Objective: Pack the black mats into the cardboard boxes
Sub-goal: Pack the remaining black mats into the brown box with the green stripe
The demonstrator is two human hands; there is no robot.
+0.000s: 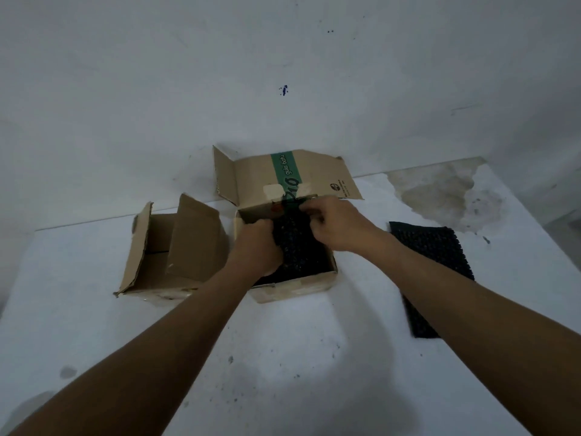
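White wall rises behind a white, stained surface where we are working. We have both hands down in the cardboard box with the green band on its raised flap. Our left hand is sunk into the left side of the box, fingers hidden, so we cannot tell how its grip is set, though it seems to press on the black mat there. Our right hand has its grip pinched narrow on the far edge of that mat, near the flap hinge.

We judge the step in hand to be seating this mat inside the box. It looks bunched rather than flat, so the next move calls for pushing it down evenly and drawing both hands out without dragging it back up.

A second mat lies on the surface to the right, partly under our right forearm, not yet packed. A second box stands open just left, tilted, its flaps up and seemingly unfilled. The raised flap close to our right fingers may crowd the work.
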